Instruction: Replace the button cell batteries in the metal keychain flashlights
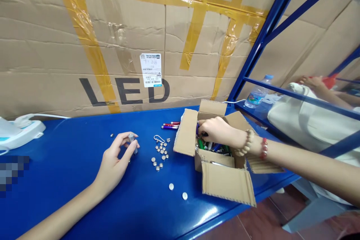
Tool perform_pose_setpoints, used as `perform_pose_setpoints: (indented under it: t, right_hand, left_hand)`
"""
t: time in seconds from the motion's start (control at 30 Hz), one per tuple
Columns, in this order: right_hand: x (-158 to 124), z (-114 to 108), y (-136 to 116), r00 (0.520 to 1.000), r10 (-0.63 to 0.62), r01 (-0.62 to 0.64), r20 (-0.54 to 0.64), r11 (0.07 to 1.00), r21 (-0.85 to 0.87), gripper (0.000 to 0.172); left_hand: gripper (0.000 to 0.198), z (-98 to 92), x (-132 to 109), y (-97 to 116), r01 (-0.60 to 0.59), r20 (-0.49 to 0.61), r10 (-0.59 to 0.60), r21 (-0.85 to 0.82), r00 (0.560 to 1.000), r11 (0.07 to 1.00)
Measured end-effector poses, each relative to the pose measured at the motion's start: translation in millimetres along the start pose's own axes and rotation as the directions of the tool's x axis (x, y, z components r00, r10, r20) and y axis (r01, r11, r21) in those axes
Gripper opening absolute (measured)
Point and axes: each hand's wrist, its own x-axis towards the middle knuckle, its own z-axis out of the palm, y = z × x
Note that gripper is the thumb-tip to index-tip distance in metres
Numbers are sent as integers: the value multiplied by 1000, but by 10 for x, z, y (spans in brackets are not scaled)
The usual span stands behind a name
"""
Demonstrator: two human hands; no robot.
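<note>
My left hand (116,159) rests on the blue table (70,165) and pinches a small silver cylinder (132,141) upright between thumb and fingers. My right hand (215,130) reaches into an open cardboard box (225,182) holding several small coloured pen-like items (213,147), and its fingers close on one of them at the box's back corner. Beaded bracelets circle my right wrist. A cluster of small button batteries (160,153) and a little metal hook (159,138) lie on the table between my two hands.
Two loose batteries (177,191) lie near the front edge. A few coloured pens (170,125) lie behind the box. A large taped cardboard sheet (126,45) marked LED walls the back. A white device (19,131) sits far left. Another person's hand (315,82), a water bottle (257,93) and a white bag (303,120) are beyond the blue rack.
</note>
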Motion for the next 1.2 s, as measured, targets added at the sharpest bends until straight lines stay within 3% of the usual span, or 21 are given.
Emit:
perform_pose_setpoints:
  t: [0.43, 0.67, 0.93, 1.2]
  right_hand:
    - [-50, -66, -29, 990, -143, 143, -2, 989, 48, 14]
    - [-149, -44, -66, 974, -194, 199, -118, 980, 29, 19]
    - [-38, -62, 4, 999, -42, 37, 32, 989, 142, 21]
    - [-64, -113, -124, 996, 70, -80, 62, 980, 180, 20]
  left_hand:
    - [25, 24, 3, 30, -57, -8, 57, 5, 998, 998]
    - [24, 27, 2, 39, -48, 9, 48, 3, 999, 999]
    - [21, 18, -12, 46, -38, 10, 38, -2, 999, 999]
    - [22, 28, -5, 46, -48, 10, 48, -6, 999, 999]
